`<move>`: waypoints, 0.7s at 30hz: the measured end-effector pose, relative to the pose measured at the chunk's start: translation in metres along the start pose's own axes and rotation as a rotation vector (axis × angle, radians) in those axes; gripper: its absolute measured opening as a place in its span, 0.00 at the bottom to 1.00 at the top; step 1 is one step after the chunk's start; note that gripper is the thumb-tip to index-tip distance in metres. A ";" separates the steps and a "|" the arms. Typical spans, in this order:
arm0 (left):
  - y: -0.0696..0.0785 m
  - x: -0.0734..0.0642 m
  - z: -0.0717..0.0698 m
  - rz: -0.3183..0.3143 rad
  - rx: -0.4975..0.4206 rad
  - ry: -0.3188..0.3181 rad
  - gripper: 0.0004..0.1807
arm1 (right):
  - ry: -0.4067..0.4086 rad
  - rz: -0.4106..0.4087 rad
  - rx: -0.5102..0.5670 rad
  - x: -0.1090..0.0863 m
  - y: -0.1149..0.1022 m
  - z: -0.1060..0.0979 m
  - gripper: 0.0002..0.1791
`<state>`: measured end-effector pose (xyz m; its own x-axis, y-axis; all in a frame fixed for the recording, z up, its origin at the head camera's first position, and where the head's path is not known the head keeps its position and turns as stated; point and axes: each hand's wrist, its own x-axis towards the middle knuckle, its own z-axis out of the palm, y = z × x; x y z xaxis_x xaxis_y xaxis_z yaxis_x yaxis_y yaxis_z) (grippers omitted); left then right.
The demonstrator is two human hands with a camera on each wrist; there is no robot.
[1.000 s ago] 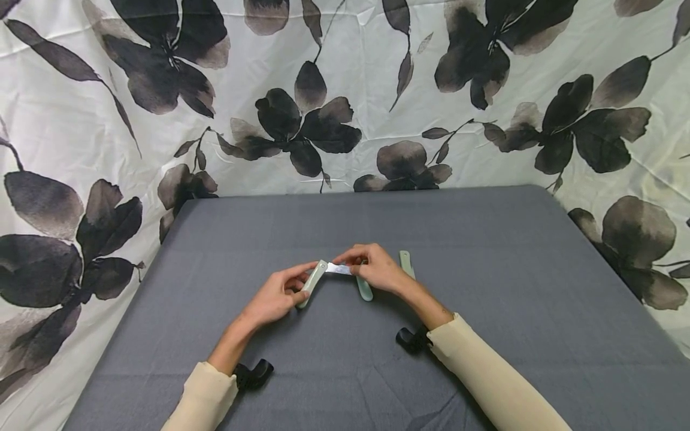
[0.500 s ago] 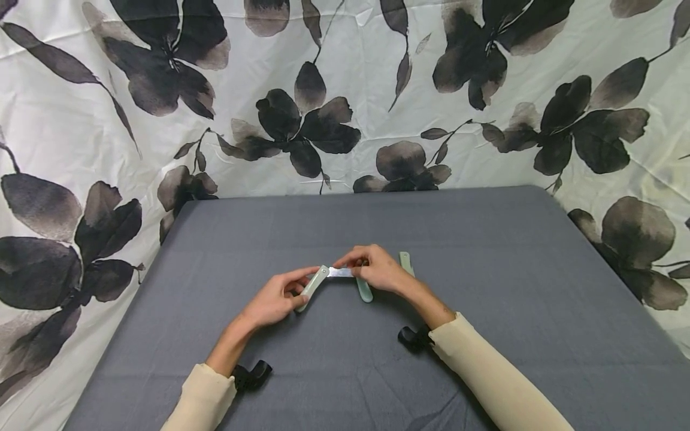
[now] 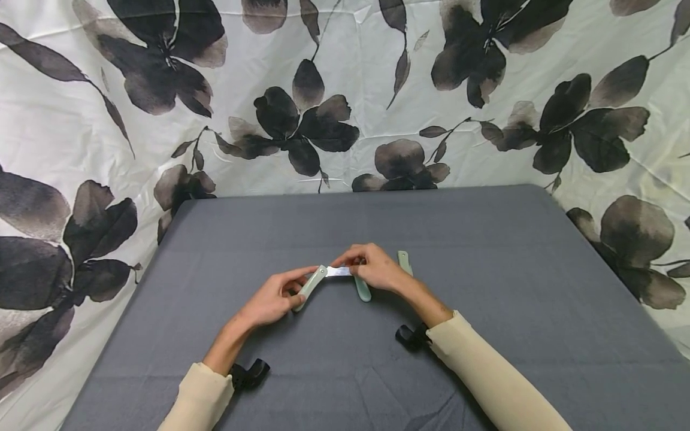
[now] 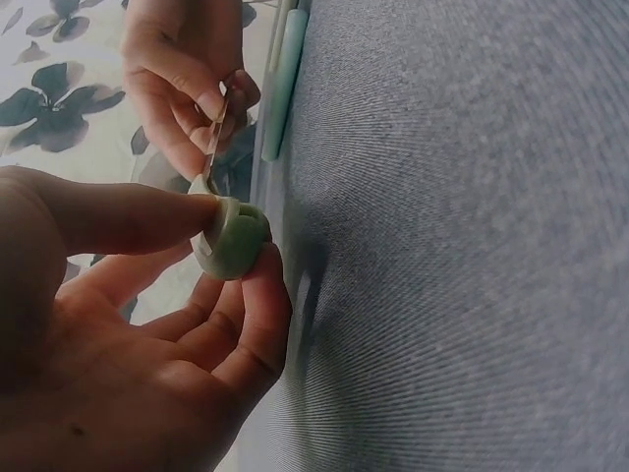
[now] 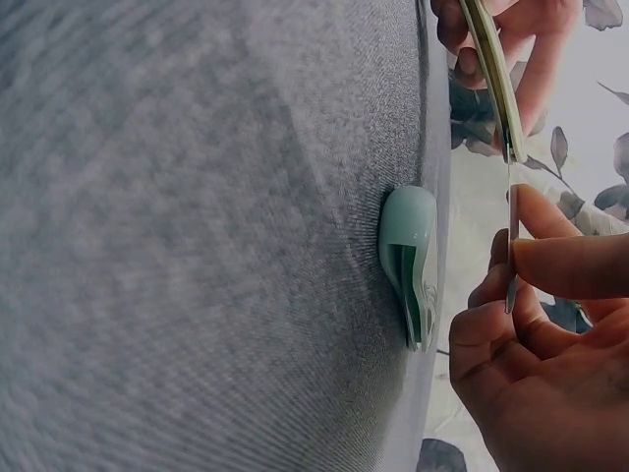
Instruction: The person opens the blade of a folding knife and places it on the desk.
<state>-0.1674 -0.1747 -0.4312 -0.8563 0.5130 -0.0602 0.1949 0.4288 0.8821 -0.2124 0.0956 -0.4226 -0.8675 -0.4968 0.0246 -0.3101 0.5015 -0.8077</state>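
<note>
Left hand [image 3: 271, 299] on a green handle [image 3: 311, 288], right hand [image 3: 380, 269] on its metal blade [image 3: 338, 272]

We see both hands near the middle of a gray table [image 3: 259, 230]. The left hand grips the pale green handle between thumb and fingers; the right hand pinches the blade, its far part hidden by our fingers. Handle and blade meet at a round pin [image 3: 323, 270] and stand bent at an angle. From the left wrist we find the handle raised off the table, a shadow beside it.

Two more green pieces lie on the table. The nearer piece [image 3: 363, 290] sits partly behind the right hand; the farther piece [image 3: 404, 262] is beyond the right wrist. From the right wrist we make out a slot in one of them.

We have cream sleeves [image 3: 493, 380] on both arms and black devices [image 3: 250, 375] at both wrists. Behind the table hangs a white cloth [image 3: 372, 126] with dark flowers.
</note>
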 end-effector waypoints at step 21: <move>0.000 -0.002 -0.004 0.035 0.033 -0.080 0.33 | -0.033 -0.021 -0.023 0.001 -0.002 -0.004 0.20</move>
<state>-0.1673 -0.1787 -0.4288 -0.8078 0.5855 -0.0678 0.2409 0.4330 0.8686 -0.2141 0.0973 -0.4189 -0.8477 -0.5301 0.0220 -0.3373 0.5066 -0.7935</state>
